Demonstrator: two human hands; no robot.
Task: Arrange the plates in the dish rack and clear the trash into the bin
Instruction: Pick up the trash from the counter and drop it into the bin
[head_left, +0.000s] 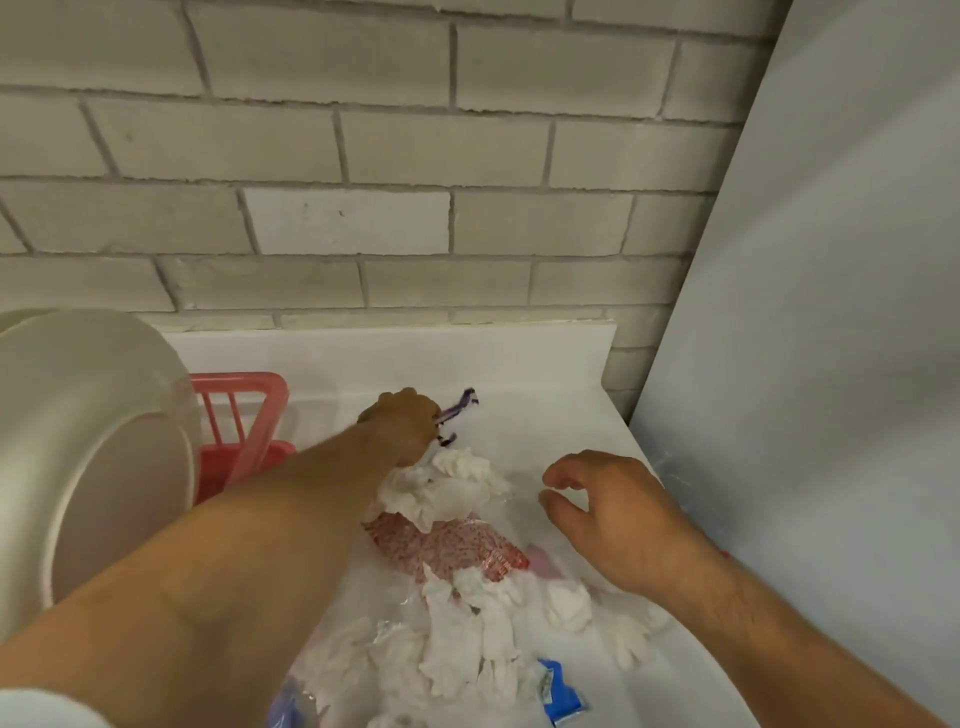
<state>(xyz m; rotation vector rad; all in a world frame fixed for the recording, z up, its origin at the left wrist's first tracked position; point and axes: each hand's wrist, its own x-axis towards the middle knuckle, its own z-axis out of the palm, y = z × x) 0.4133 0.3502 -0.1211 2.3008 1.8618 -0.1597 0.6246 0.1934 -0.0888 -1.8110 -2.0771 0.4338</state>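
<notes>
White plates (98, 452) stand in the pink dish rack (244, 410), left of the left hand (402, 423), which pinches a purple wrapper (461, 407). The right hand (613, 514) hovers loosely curled and empty beside crumpled tissues (452, 488) on the white counter (545, 410), with a brick wall (415, 156) beyond.

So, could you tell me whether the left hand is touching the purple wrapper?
Touching. The head view shows the left hand gripping the purple wrapper, which pokes out from its fingers.

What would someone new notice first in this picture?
A heap of crumpled white tissues and a red-speckled wrapper lies mid-frame on the white counter. The left hand grips a purple-printed wrapper at the heap's far end, while white plates stand in a red dish rack on the left.
</notes>
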